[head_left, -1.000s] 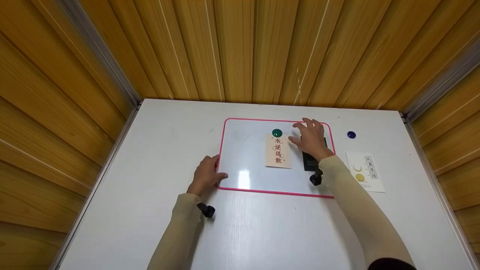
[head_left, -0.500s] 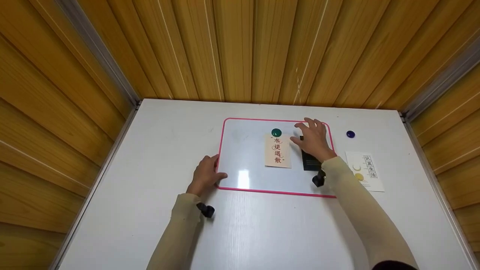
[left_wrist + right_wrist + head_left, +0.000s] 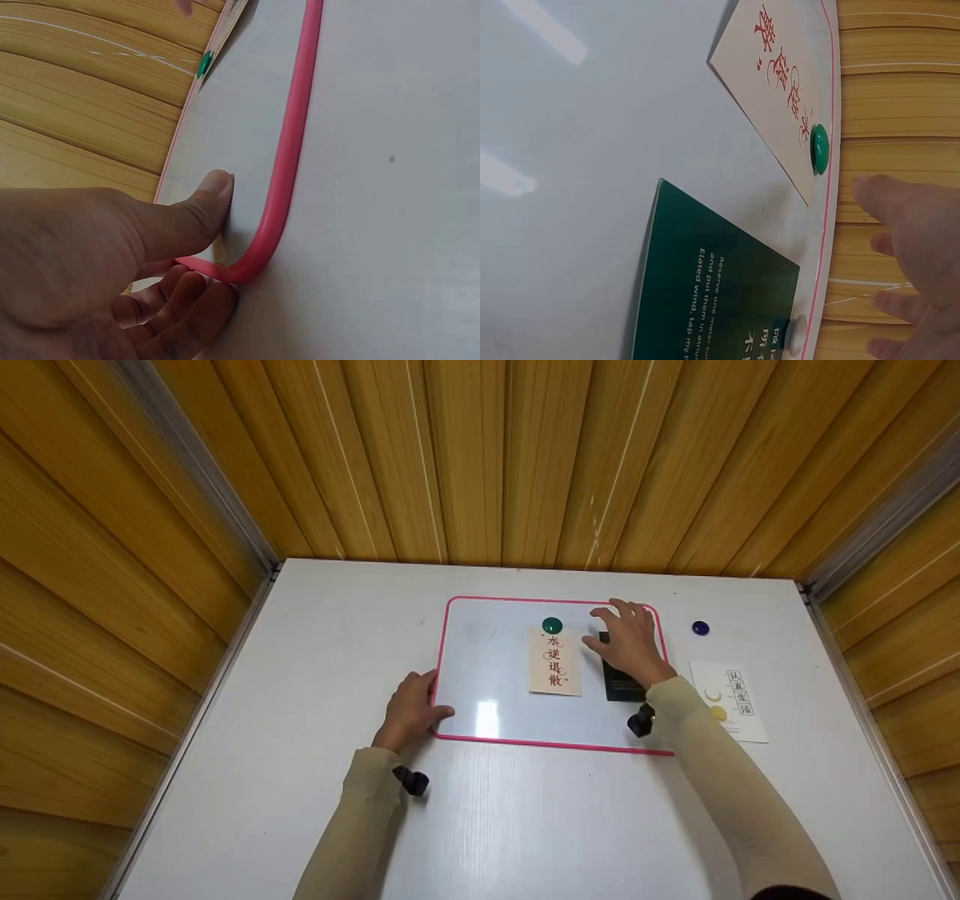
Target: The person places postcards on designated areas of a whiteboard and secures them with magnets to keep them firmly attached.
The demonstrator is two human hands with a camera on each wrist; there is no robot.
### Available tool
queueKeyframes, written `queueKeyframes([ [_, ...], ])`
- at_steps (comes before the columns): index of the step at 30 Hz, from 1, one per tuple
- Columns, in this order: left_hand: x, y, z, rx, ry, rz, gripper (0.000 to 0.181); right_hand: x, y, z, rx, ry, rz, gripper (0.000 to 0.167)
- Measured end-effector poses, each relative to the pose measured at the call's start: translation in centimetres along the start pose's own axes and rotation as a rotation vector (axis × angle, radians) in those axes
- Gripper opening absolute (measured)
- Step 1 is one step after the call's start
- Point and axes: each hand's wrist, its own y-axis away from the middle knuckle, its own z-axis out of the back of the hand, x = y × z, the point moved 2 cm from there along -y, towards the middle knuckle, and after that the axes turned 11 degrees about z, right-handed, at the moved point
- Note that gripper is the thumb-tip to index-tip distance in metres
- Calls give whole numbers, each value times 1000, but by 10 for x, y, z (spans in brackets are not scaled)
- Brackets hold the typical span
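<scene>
A small whiteboard (image 3: 480, 660) with a pink frame lies on the table. My left hand (image 3: 409, 709) grips its left edge near the front corner; in the left wrist view the thumb (image 3: 202, 206) lies on the face and the fingers curl at the rim. My right hand (image 3: 630, 641) is over the board's far right part, fingers spread and slightly bent, holding nothing. Under it is a dark green card (image 3: 621, 690), with a white magnet (image 3: 799, 335) at its top in the right wrist view. To its left a cream card (image 3: 555, 664) with red characters hangs from a green magnet (image 3: 553, 625).
Right of the board, a dark blue magnet (image 3: 700, 628) and a white card (image 3: 742, 727) with a yellow circle lie on the white table (image 3: 495, 817). My right sleeve partly covers that card. Wood-patterned walls (image 3: 465, 465) enclose the back and sides.
My right hand has shifted slightly right and toward me, its fingers staying spread. The left hand stays at the board's edge. The cards and magnets keep their places.
</scene>
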Motion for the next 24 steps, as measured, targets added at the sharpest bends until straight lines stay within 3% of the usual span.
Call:
queueKeyframes([
  [10,1,0,-2,-2,-5,-1,79,-6,9,1,27,-20,-22,59],
  [24,0,-1,0,1,-9,1,78,-24,35,14,-10,-42,-12,61],
])
